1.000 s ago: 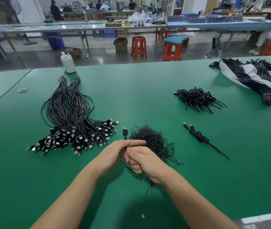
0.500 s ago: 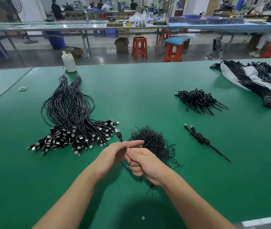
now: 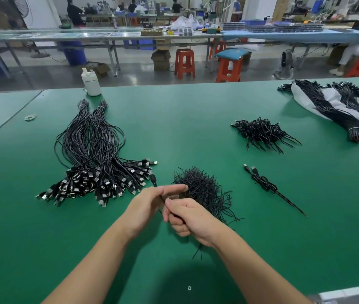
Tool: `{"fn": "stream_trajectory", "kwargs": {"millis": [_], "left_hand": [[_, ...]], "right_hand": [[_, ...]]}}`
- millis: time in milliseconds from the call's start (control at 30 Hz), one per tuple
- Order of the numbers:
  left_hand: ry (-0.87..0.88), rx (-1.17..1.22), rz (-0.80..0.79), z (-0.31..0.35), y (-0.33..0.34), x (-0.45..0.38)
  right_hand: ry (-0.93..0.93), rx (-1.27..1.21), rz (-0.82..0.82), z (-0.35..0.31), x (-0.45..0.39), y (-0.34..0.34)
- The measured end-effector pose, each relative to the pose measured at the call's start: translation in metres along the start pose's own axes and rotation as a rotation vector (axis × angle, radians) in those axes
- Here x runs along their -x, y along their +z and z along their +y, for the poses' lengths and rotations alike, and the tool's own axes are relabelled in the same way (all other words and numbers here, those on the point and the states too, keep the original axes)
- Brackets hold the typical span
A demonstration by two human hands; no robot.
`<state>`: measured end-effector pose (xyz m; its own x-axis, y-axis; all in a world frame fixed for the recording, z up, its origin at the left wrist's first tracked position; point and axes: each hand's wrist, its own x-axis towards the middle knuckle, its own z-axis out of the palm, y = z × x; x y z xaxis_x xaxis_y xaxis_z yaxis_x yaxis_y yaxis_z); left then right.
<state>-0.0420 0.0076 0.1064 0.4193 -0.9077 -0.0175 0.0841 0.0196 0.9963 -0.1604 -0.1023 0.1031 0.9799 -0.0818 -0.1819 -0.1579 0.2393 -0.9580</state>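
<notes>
Both hands meet over the green table [image 3: 196, 119], working one black USB cable [image 3: 154, 180]. My left hand [image 3: 150, 202] pinches the cable near its plug, which points up and left toward a big bundle of USB cables [image 3: 93, 159]. My right hand [image 3: 188, 218] is curled round the gathered cable, whose loose ends hang out below the wrist. Just beyond my fingers lies a heap of short black twist ties [image 3: 202, 187].
One tied cable [image 3: 266, 185] lies to the right, with a pile of tied cables [image 3: 262, 133] behind it. A banded bundle on a white bag [image 3: 336, 108] fills the far right. A white bottle [image 3: 91, 83] stands at the far edge, a rubber band [image 3: 30, 117] at far left.
The cable's plug has swung down and left, from upright above my fingers toward the USB bundle. My hands stayed together in the same spot.
</notes>
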Motion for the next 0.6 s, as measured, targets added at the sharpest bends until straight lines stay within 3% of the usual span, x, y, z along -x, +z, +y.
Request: {"fn": "stream_trajectory", "kwargs": {"millis": [67, 133, 200, 233, 300, 367, 433, 500, 600], "left_hand": [[0.159, 0.156, 0.091, 0.008, -0.001, -0.005], [0.209, 0.479, 0.13, 0.025, -0.01, -0.006], [0.164, 0.726, 0.031, 0.042, -0.024, -0.002], [0.098, 0.794, -0.1, 0.05, -0.028, 0.003], [-0.087, 0.604, -0.399, 0.054, -0.034, 0.013], [-0.291, 0.133, -0.53, 0.046, -0.034, 0.018], [-0.497, -0.252, -0.473, 0.028, -0.027, 0.02], [-0.566, -0.485, -0.342, 0.01, -0.019, 0.018], [-0.391, -0.408, -0.146, -0.003, -0.014, 0.011]], "right_hand": [[0.025, 0.014, -0.006, 0.003, 0.002, -0.002], [0.044, 0.01, -0.013, 0.009, 0.004, -0.005], [0.053, -0.055, -0.009, 0.015, 0.006, -0.011], [0.054, -0.114, 0.0, 0.017, 0.006, -0.015], [0.052, -0.272, 0.024, 0.02, 0.007, -0.022], [0.047, -0.39, 0.044, 0.021, 0.006, -0.027], [0.047, -0.43, 0.046, 0.021, 0.005, -0.027], [0.052, -0.43, 0.037, 0.02, 0.004, -0.025], [0.048, -0.41, 0.026, 0.02, 0.005, -0.019]]}}
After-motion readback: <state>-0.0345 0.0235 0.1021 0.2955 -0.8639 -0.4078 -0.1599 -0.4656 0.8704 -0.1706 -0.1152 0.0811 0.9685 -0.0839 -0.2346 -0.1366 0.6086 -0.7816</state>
